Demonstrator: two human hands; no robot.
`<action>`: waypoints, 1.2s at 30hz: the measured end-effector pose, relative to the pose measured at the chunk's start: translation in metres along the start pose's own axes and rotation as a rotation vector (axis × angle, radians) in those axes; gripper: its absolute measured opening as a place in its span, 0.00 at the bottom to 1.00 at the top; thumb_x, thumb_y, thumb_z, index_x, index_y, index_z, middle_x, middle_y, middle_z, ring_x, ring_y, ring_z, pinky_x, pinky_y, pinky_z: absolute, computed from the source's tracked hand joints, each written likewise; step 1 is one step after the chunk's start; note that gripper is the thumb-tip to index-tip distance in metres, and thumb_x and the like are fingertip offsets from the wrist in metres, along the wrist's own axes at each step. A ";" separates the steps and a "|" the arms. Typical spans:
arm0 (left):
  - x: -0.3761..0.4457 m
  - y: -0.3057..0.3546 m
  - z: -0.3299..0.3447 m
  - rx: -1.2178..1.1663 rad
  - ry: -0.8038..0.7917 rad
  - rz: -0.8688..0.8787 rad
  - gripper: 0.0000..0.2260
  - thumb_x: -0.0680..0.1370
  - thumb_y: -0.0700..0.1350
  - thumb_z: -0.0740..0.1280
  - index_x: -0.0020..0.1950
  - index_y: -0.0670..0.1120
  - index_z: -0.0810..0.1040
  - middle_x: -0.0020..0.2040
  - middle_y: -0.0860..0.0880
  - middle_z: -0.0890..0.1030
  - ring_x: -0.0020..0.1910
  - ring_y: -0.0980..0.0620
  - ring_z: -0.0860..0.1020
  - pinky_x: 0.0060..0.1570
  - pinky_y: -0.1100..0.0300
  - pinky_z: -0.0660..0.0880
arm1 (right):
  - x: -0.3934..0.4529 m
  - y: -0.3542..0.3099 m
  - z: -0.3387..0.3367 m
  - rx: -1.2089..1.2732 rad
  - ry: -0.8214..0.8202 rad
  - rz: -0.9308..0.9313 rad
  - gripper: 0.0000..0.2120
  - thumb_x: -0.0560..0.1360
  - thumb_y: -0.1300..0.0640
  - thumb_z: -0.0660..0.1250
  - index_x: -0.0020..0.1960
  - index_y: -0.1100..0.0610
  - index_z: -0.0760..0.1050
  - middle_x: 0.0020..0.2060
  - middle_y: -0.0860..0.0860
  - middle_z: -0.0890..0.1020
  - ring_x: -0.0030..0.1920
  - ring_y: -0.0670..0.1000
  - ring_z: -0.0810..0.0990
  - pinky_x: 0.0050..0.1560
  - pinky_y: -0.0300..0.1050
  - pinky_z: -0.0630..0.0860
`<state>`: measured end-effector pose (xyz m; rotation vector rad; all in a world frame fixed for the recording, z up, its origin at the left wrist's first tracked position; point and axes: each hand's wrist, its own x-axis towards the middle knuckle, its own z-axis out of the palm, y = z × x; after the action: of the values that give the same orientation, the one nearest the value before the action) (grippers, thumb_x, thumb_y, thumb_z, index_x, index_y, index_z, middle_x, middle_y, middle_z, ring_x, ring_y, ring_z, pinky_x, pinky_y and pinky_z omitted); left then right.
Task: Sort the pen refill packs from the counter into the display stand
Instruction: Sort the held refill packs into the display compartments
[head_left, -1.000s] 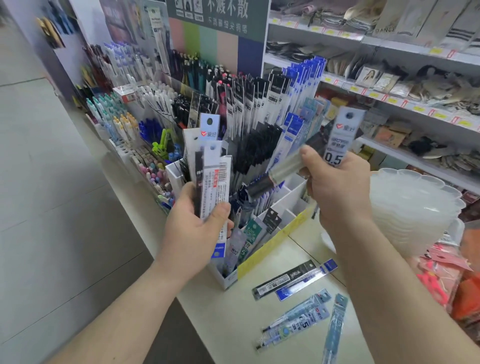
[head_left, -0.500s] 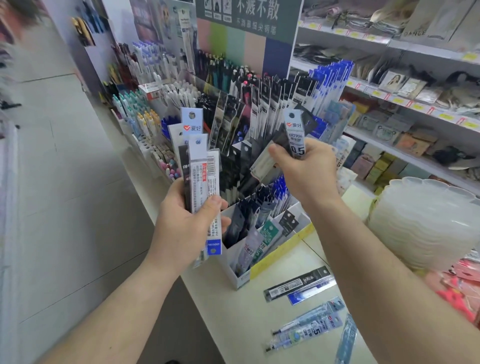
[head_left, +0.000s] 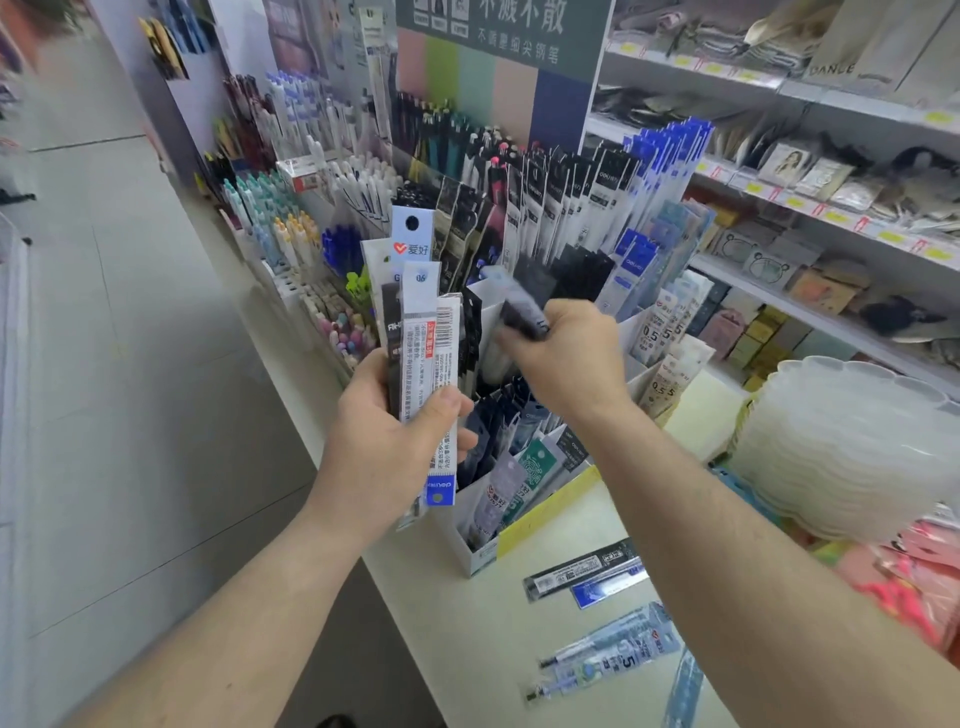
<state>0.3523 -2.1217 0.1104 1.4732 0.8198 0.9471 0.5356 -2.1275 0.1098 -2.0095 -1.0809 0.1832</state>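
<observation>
Head view: blurred dark refill pack (head_left: 524, 312) in right hand (head_left: 566, 358)

Both hands raised, left (head_left: 384, 441) and right (head_left: 566, 358), fingers closed.

Both forearms bare all the way up, no sleeves showing. Left hand (head_left: 384, 447) and right hand (head_left: 569, 358) plain too: no gloves, rings or watch.

Two hands (head_left: 384, 441), one display stand (head_left: 480, 556), one counter (head_left: 467, 649).
</observation>
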 end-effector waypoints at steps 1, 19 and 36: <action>0.000 0.001 0.001 -0.003 -0.007 0.005 0.10 0.79 0.39 0.67 0.53 0.54 0.74 0.40 0.52 0.85 0.35 0.48 0.85 0.36 0.59 0.81 | 0.000 0.002 0.005 -0.083 -0.052 0.011 0.15 0.72 0.46 0.73 0.36 0.56 0.77 0.34 0.54 0.82 0.40 0.59 0.81 0.39 0.54 0.80; -0.010 0.001 0.046 -0.315 -0.448 -0.426 0.11 0.80 0.37 0.65 0.62 0.45 0.77 0.42 0.44 0.85 0.36 0.46 0.83 0.34 0.56 0.79 | -0.089 -0.004 -0.065 0.707 -0.305 0.229 0.05 0.76 0.66 0.70 0.43 0.68 0.80 0.34 0.66 0.81 0.28 0.56 0.78 0.23 0.43 0.75; -0.015 -0.009 0.061 -0.170 -0.408 -0.417 0.07 0.77 0.46 0.68 0.53 0.44 0.78 0.43 0.48 0.86 0.40 0.51 0.84 0.36 0.56 0.82 | -0.135 0.059 -0.052 0.314 0.135 -0.094 0.21 0.70 0.75 0.69 0.46 0.49 0.87 0.29 0.35 0.80 0.25 0.38 0.74 0.29 0.29 0.68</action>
<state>0.4008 -2.1609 0.0984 1.2252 0.6869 0.3750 0.5133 -2.2760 0.0686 -1.6636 -0.9916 0.1547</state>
